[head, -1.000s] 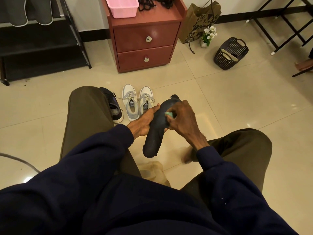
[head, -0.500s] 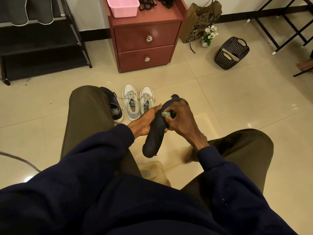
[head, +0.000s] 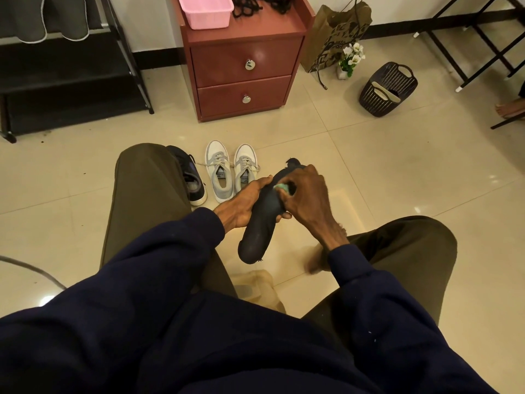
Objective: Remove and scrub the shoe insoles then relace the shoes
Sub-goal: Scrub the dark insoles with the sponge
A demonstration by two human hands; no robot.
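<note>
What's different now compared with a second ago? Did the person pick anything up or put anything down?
Very little. The right hand, pinching the green sponge, slid slightly left over the upper insole and back, a small rubbing stroke. Nothing was taken up or let go. The left hand holds the insole as before; the white shoes and dark shoe have not moved.

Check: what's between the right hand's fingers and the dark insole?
A small green scrubbing pad, pinched by the right hand against the dark insole, in the head view.
</note>
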